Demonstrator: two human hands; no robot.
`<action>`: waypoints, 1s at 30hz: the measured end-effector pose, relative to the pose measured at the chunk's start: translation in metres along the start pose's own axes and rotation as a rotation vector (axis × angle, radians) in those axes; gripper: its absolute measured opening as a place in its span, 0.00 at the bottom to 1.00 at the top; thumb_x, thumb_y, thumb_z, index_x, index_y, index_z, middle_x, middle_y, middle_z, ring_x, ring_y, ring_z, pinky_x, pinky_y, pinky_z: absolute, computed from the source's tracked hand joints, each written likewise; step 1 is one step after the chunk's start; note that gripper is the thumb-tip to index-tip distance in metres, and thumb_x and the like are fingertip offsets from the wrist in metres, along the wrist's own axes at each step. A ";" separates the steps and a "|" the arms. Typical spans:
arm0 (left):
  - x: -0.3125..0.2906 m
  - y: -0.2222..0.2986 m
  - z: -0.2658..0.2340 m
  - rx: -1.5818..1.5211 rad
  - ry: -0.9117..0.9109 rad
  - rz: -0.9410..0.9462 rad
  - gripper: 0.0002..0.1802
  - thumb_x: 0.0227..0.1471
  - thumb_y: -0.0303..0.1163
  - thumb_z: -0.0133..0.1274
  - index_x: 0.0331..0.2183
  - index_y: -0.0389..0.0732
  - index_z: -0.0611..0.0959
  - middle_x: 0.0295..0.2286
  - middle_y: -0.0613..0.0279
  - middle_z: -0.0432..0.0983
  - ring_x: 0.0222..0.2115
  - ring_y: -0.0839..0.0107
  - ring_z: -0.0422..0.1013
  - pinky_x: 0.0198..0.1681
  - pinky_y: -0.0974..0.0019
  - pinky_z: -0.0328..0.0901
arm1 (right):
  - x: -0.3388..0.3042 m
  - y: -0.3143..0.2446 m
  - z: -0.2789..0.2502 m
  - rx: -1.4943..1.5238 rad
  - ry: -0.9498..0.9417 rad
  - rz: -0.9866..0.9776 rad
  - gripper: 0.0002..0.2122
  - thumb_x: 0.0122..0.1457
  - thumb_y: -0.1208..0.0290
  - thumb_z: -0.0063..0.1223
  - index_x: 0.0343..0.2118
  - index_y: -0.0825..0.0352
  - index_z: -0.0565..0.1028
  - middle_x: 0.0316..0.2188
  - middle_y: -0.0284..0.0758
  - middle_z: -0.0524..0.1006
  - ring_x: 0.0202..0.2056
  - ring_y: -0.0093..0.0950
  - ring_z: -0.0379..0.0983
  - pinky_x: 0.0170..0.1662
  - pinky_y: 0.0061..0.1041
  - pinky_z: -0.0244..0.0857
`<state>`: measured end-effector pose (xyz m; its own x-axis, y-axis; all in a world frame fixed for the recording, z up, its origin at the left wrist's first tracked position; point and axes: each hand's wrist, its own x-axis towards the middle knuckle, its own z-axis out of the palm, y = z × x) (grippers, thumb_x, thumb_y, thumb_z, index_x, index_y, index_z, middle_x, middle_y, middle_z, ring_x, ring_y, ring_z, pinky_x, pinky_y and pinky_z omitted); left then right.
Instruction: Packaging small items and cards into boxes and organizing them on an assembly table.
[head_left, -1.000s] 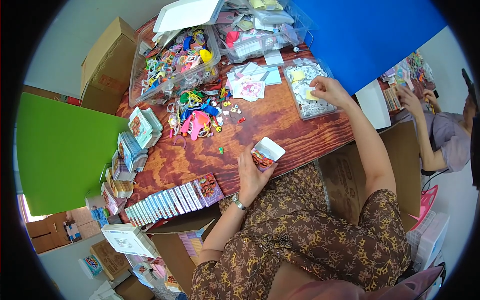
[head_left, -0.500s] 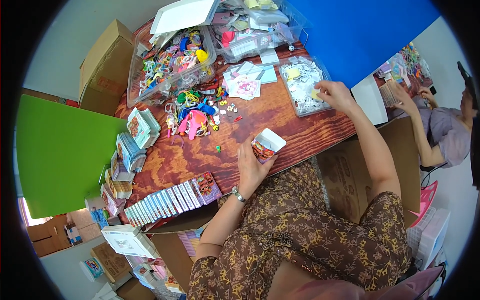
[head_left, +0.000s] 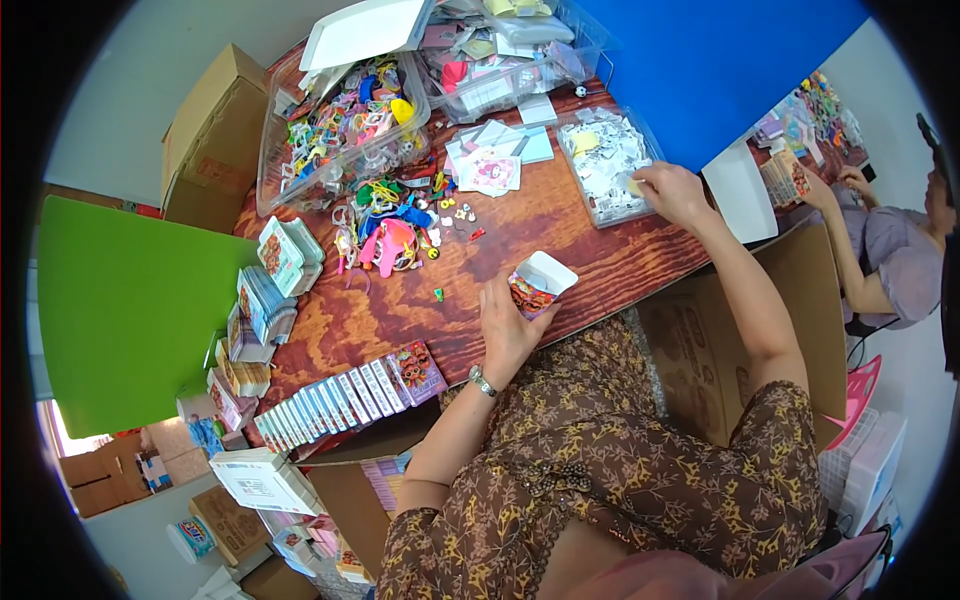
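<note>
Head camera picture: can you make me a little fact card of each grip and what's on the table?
Left grip: small open box
Right grip: at a yellow slip, over the clear tray; pinch unclear
In the tray: white slips
Table middle: colourful trinkets, picture cards
Table back: left clear bin, right clear bin
Table front left: row of small boxes

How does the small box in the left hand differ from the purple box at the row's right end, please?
The small box is held in the left hand; the purple box sits untouched, ending the row of boxes. The small box is open, showing white inside; the purple box shows its printed front and no opening. Both carry colourful printing.
</note>
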<state>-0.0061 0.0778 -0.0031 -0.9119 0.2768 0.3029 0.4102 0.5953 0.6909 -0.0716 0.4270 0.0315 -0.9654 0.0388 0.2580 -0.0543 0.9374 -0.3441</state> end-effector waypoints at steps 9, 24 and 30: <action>0.015 -0.003 0.005 0.029 0.004 0.004 0.41 0.38 0.33 0.72 0.52 0.34 0.70 0.42 0.46 0.70 0.44 0.46 0.65 0.48 0.50 0.62 | -0.007 -0.086 -0.041 0.678 -0.322 0.135 0.12 0.60 0.71 0.54 0.44 0.69 0.80 0.35 0.38 0.83 0.35 0.28 0.79 0.38 0.30 0.71; 0.011 0.009 -0.008 0.026 0.152 0.026 0.57 0.35 0.29 0.73 0.62 0.30 0.58 0.43 0.42 0.69 0.42 0.45 0.67 0.46 0.50 0.65 | -0.036 -0.170 -0.008 0.406 0.090 -0.558 0.12 0.52 0.77 0.63 0.41 0.66 0.78 0.39 0.38 0.77 0.40 0.37 0.77 0.41 0.34 0.73; 0.012 0.005 -0.005 -0.028 0.259 0.059 0.62 0.37 0.33 0.74 0.65 0.33 0.52 0.46 0.40 0.70 0.44 0.44 0.71 0.47 0.50 0.68 | -0.076 -0.170 0.030 0.505 0.201 -0.323 0.15 0.51 0.73 0.66 0.43 0.66 0.79 0.45 0.41 0.75 0.43 0.39 0.76 0.43 0.34 0.72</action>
<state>-0.0155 0.0801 0.0073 -0.8603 0.1063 0.4986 0.4657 0.5620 0.6836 0.0036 0.2544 0.0429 -0.8160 -0.1085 0.5678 -0.4963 0.6352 -0.5918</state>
